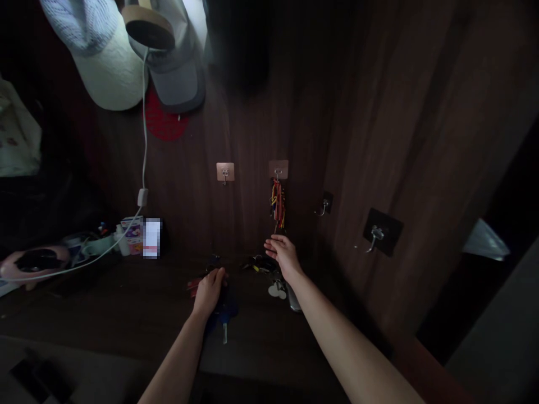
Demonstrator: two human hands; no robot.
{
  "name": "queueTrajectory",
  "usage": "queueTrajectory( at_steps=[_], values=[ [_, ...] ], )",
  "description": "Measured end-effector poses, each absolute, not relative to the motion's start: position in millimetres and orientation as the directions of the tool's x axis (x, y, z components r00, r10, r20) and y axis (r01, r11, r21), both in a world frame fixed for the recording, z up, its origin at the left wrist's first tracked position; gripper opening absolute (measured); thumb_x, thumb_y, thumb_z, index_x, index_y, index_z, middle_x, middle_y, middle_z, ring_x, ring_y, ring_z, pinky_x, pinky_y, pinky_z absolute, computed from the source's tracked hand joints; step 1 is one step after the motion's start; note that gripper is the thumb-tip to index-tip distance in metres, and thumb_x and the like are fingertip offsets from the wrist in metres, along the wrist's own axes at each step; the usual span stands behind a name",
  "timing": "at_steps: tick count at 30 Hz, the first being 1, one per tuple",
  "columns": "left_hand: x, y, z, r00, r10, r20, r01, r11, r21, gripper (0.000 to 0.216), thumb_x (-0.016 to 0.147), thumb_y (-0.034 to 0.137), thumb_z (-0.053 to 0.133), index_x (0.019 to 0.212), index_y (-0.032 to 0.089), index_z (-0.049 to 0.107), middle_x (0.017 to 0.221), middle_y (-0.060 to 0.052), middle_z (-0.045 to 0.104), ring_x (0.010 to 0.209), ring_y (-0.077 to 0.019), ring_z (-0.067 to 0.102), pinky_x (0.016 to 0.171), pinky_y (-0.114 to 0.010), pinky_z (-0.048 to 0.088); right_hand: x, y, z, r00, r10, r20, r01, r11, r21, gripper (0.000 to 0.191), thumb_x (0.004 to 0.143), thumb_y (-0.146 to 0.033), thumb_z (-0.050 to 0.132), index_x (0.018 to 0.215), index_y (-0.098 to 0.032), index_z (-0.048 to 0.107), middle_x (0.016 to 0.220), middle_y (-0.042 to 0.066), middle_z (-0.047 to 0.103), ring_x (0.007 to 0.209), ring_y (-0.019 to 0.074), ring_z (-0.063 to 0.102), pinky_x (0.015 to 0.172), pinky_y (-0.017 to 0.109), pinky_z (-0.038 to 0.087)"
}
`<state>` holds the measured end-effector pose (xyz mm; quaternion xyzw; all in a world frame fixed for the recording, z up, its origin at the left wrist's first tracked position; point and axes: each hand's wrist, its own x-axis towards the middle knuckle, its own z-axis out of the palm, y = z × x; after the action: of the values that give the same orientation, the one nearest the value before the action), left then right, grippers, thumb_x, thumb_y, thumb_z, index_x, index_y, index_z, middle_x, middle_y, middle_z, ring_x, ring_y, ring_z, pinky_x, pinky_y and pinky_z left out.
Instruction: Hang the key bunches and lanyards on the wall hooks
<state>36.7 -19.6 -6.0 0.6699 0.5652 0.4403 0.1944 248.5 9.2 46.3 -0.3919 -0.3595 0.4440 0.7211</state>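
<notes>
My left hand [209, 290] is low over the dark shelf, its fingers curled down and together; what lies under them is hidden. Red-handled pieces [193, 286] stick out to its left, and a blue-headed key [224, 331] lies just below it. My right hand [284, 256] is raised with fingers stretched and slightly apart, just under a bundle of red, yellow and dark cords [277, 203]. That bundle hangs from a metal hook [278, 171] on the back panel. Beneath the right hand lie dark keys [259, 264] and white round tags [277, 290].
A bare hook [225, 173] is left of the cords; two more hooks [325, 205] [377, 233] are on the right wall. Caps [113, 73] hang upper left. A white cable [144, 123] runs down past a lit, blurred screen [152, 238] and small boxes [133, 233].
</notes>
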Motion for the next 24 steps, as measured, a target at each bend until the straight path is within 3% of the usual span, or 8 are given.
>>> queueTrajectory(
  at_steps=[9, 15, 24],
  values=[
    [36.9, -19.9, -4.6, -0.035, 0.932, 0.362, 0.568, -0.279, 0.774, 0.041, 0.083, 0.049, 0.034, 0.070, 0.021, 0.061, 0.066, -0.003, 0.066, 0.070, -0.0203, 0.063, 0.067, -0.028, 0.042, 258.7, -18.5, 17.2, 0.191, 0.963, 0.189, -0.063, 0.204, -0.977, 0.009, 0.066, -0.022, 0.061, 0.074, -0.019, 0.061, 0.072, 0.001, 0.067, 0.064, 0.0131, 0.063, 0.048, 0.020, 0.047],
    [37.1, -22.7, -1.7, -0.071, 0.936, 0.345, 0.559, -0.249, 0.791, 0.036, 0.082, 0.047, 0.034, 0.079, 0.022, 0.060, 0.068, -0.002, 0.066, 0.074, -0.0201, 0.062, 0.071, -0.028, 0.041, 261.8, -22.8, -4.6, 0.294, 0.901, 0.320, 0.035, 0.325, -0.945, 0.011, 0.067, -0.029, 0.057, 0.072, -0.019, 0.061, 0.068, 0.002, 0.066, 0.063, 0.0133, 0.062, 0.052, 0.021, 0.046],
    [35.1, -24.3, -1.9, -0.216, 0.896, 0.388, 0.515, -0.233, 0.825, 0.030, 0.081, 0.044, 0.037, 0.082, 0.022, 0.057, 0.076, -0.002, 0.068, 0.080, -0.0197, 0.063, 0.073, -0.028, 0.043, 262.2, -28.5, -4.7, 0.280, 0.853, 0.441, 0.144, 0.416, -0.898, 0.013, 0.071, -0.029, 0.052, 0.073, -0.021, 0.061, 0.070, 0.001, 0.066, 0.065, 0.0150, 0.063, 0.056, 0.024, 0.049]
  ],
)
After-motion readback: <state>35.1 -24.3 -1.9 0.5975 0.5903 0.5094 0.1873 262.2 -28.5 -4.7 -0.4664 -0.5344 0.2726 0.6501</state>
